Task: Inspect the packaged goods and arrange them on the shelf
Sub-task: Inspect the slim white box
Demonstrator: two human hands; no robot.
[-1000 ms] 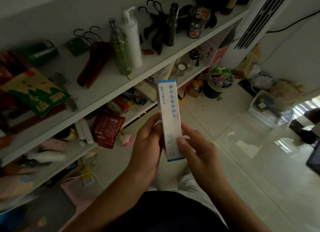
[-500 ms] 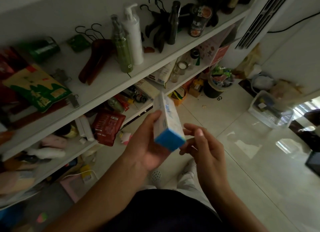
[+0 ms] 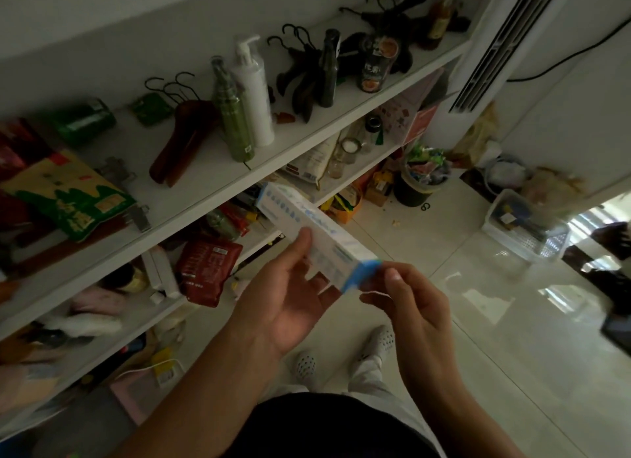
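The long white box lies across the left hand, thumb clamped on top, right hand pinching its blue end.

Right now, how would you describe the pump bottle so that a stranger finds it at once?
Start at the upper shelf, the long white board along the wall. Near its middle, two tall bottles stand upright side by side. The pump bottle is the white one with a pump on top; its neighbour, the green bottle, has no pump.
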